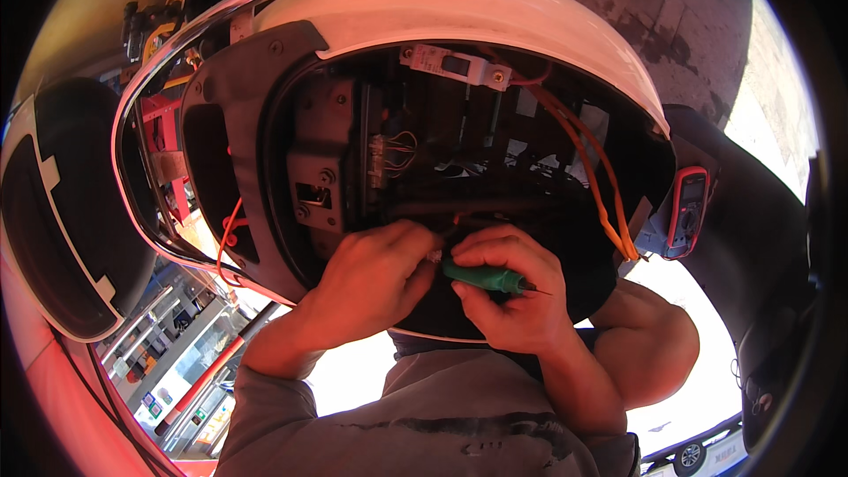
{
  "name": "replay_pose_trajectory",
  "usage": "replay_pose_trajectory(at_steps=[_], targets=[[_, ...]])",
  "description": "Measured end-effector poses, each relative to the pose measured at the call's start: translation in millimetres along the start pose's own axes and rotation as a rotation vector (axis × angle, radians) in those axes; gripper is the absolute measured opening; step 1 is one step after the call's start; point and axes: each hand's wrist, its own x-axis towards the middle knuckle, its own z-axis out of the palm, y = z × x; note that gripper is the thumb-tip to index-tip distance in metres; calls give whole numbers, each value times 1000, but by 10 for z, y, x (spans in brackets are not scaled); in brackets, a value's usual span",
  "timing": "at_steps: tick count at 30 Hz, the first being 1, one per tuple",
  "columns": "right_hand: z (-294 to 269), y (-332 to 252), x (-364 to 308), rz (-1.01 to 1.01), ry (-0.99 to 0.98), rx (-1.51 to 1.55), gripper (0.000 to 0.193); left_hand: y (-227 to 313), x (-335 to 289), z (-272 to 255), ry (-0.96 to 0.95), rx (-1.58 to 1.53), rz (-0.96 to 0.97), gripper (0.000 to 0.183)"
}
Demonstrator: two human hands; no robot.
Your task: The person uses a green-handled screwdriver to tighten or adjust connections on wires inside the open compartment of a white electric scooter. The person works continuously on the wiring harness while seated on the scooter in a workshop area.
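Observation:
My right hand is closed around a stubby green-handled tool; a thin dark tip points right from it, and I cannot tell its exact kind. My left hand has its fingers curled in a pinch just left of it. Between the two hands shows a small pale piece, partly hidden by the fingers. Both hands are over the near edge of an open, dark compartment in a white-bodied scooter. Dark wires run beside the fingertips.
A white circuit breaker sits at the compartment's far rim. Thick orange cables loop down its right side. A red-edged multimeter rests at the right by a black seat. Thin wires meet a connector inside.

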Motion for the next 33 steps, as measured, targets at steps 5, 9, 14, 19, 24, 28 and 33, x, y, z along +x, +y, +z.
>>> replay_pose_trajectory(at_steps=[5,9,14,19,24,28,33], targets=[[-10,-7,-7,17,-15,21,32,7,6,-8,-5,-4,0,20],[-11,-1,-3,-1,-4,11,32,7,-1,-19,-19,-2,-11,20],[5,8,2,-4,25,9,30,15,2,-22,-11,-8,-13,21],[-8,4,0,-10,4,17,32,13,4,-22,-6,-2,-9,20],[-8,-2,-9,-90,-7,-30,31,17,-4,-38,-24,-1,-26,20],[-4,-5,-11,-85,-8,-31,30,10,-6,-35,-18,-27,3,20],[-60,-37,-16,-101,112,13,29,-10,-10,-27,-24,-17,19,20]])
